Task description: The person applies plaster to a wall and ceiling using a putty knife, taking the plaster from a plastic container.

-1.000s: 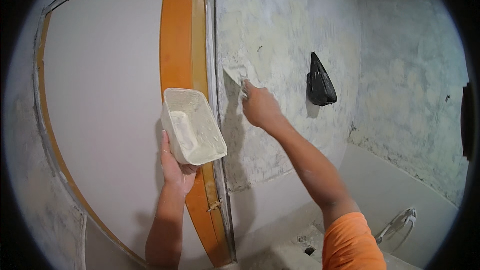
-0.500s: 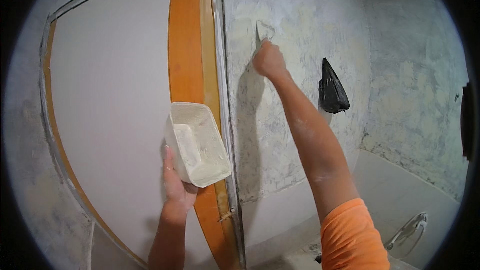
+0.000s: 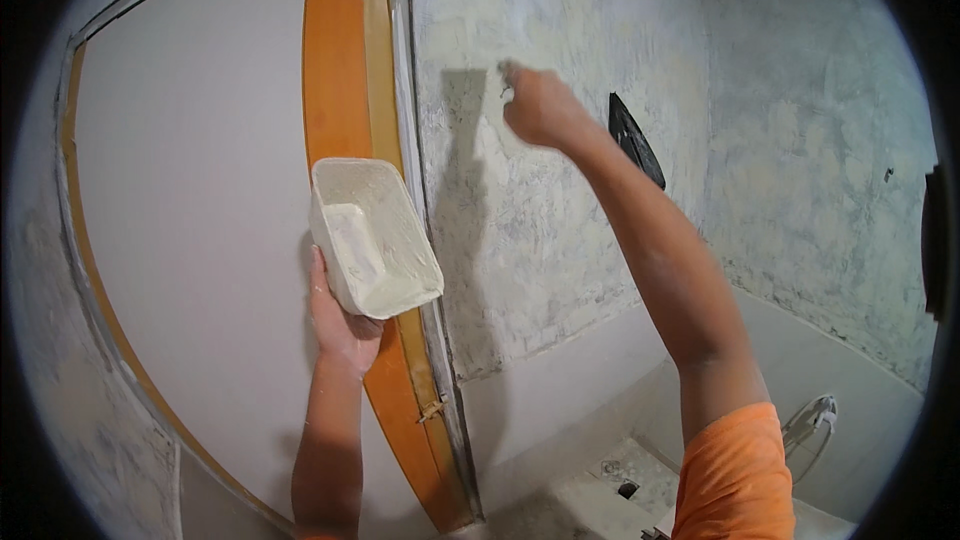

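- Left grip [image 3: 345, 338] is wrapped around one tub [image 3: 405, 240] from below, thumb up along its left side.
- Right grip [image 3: 543, 108] is clenched on one scraper [image 3: 507, 71], mostly blurred or tucked behind the fist, so can't tell if the blade touches the wall.
- So that's two hands, one thing each: tub lower and to the left, scraper higher and to the right.
- Tub's off-white, tipped so you can see right in, pale paste [image 3: 402, 252] smeared around the inside. It sits in front of one orange strip [image 3: 335, 60], with one big white panel [image 3: 190, 190] off to the left.
- Two patchy walls: one front wall [image 3: 560, 250] by the scraper, one right wall [image 3: 830, 160] beyond the corner.
- One black bag [image 3: 630, 128] on the front wall, partly behind the right forearm.
- Down right: one white sprayer [image 3: 824, 414], plus one dark hole [image 3: 627, 490] in the floor.
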Demonstrator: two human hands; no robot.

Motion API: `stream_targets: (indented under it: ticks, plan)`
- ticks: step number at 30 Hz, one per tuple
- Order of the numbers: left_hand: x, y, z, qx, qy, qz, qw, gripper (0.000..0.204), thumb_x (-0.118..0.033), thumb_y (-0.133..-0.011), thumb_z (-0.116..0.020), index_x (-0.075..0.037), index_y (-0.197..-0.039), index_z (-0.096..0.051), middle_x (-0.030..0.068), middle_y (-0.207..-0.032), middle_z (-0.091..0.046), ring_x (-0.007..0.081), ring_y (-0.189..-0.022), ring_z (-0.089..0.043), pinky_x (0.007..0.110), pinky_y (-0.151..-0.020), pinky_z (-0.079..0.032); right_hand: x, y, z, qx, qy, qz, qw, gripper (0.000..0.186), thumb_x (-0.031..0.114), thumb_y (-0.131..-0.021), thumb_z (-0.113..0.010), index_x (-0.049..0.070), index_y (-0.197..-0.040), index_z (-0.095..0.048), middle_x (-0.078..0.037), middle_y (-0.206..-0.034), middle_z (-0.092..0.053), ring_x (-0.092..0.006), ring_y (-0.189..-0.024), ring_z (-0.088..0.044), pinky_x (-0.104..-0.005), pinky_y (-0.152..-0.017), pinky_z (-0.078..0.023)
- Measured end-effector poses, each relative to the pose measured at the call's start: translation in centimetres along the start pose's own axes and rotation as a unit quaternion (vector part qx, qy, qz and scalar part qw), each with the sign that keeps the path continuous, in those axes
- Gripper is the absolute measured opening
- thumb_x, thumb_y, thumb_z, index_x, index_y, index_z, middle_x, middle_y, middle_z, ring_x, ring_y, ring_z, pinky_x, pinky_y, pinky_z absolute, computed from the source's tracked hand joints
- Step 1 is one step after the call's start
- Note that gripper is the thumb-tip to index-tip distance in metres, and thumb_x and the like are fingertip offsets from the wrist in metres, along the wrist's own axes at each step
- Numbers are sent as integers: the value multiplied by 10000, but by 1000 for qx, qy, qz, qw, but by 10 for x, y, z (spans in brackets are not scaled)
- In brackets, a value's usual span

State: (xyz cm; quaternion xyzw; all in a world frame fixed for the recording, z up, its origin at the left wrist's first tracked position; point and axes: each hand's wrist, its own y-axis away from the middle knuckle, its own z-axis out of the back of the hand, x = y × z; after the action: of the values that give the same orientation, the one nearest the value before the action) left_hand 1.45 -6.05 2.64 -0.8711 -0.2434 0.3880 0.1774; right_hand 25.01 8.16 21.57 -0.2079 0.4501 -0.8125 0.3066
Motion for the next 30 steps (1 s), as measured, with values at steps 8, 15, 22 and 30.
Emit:
stream_targets:
  ticks: [8, 15, 22, 30]
  plan:
    - [8, 5, 14, -58, -47, 38, 997, 608, -574, -1031, -373, -132, -1443, -446, 56, -1334, -589, 207, -1128, -658, 328, -779, -623, -15, -30, -78, -69, -16, -112, 991, 500, 61, -838, -555, -70, -1318, -508, -339, -1050, -652, -490, -1008, -651, -514, -867, -543]
    - [11, -5, 35, -66, -29, -7, 997, 676, -581, -1024, -407, -84, -1481, -385, 91, -1392, -534, 234, -1205, -611, 361, -884, -594, 18, 73, -127, 34, -11, -59, 998, 674, 18, -876, -532, -55, -1505, -302, -362, -1175, -535, -492, -971, -651, -511, -821, -553]
    - [27, -26, 50, -22, 20, -2, 1000, 652, -593, -1017, -416, -120, -1467, -409, 74, -1410, -516, 236, -1242, -574, 380, -927, -561, 29, 119, -72, 131, 3, -7, 991, 585, 61, -877, -514, 20, -1456, -436, -295, -1104, -618, -463, -985, -645, -532, -866, -523]
    - [33, -27, 48, -18, 12, 14, 1000, 644, -584, -1020, -420, -127, -1473, -406, 75, -1423, -504, 253, -1255, -562, 413, -959, -538, -23, -15, -80, -144, -45, -27, 988, 575, 129, -914, -557, 41, -1467, -428, -307, -977, -666, -494, -922, -638, -558, -835, -516]
